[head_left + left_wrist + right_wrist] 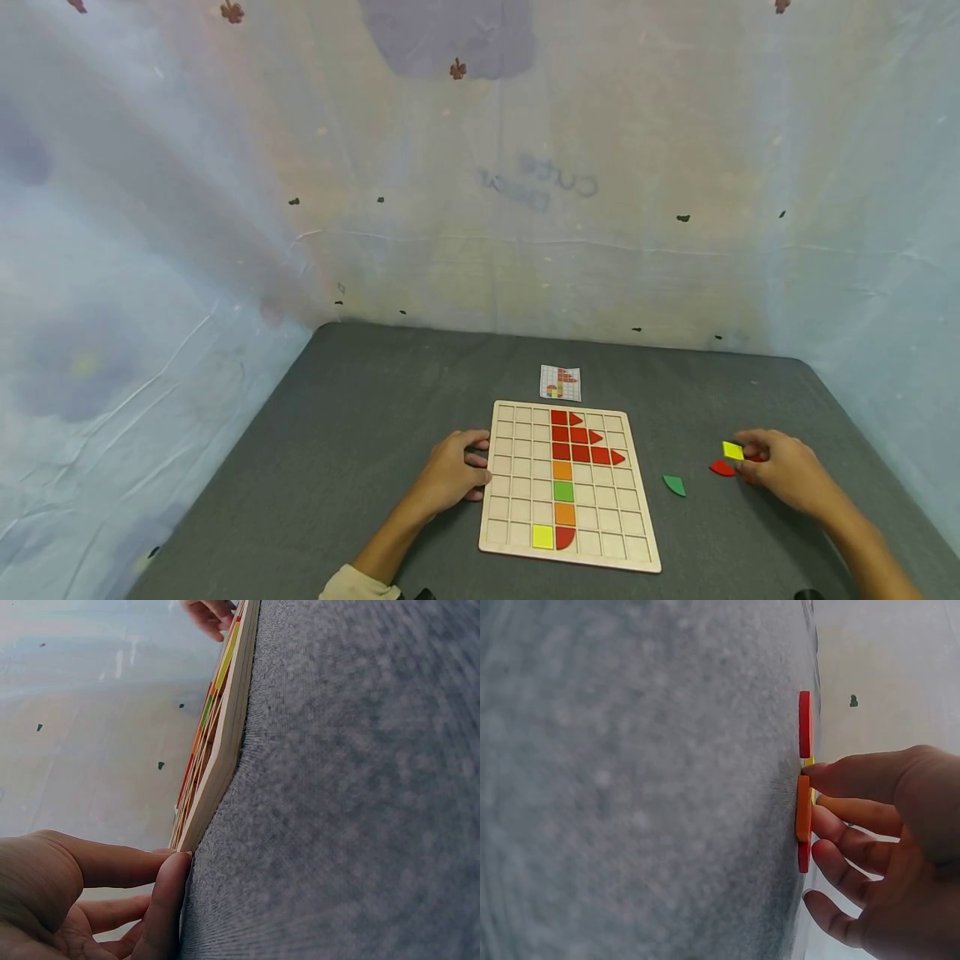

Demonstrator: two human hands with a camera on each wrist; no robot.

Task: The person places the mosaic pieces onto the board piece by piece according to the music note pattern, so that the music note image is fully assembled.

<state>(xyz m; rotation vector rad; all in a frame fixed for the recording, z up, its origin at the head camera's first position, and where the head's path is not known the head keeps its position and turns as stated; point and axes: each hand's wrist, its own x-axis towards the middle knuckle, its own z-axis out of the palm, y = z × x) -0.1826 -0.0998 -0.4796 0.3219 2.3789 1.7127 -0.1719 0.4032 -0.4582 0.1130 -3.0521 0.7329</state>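
Observation:
A square wooden grid board (603,497) lies on the table, holding red squares and triangles, two orange squares, a green square (563,491), a yellow square (542,536) and a red quarter-round tile (565,537). My left hand (453,471) grips the board's left edge; in the left wrist view thumb and finger (124,864) meet at its rim. Off to the right, my right hand (787,471) pinches a yellow square tile (732,451) at its fingertips. Beside those fingers lies a red curved tile (722,468). An orange tile (803,808) partly hides the yellow one in the right wrist view.
A green quarter-round tile (674,485) lies between the board and my right hand. Behind the board is a small printed pattern card (560,383). The dark grey table (405,383) meets hanging patterned sheeting (450,275) at the back and sides.

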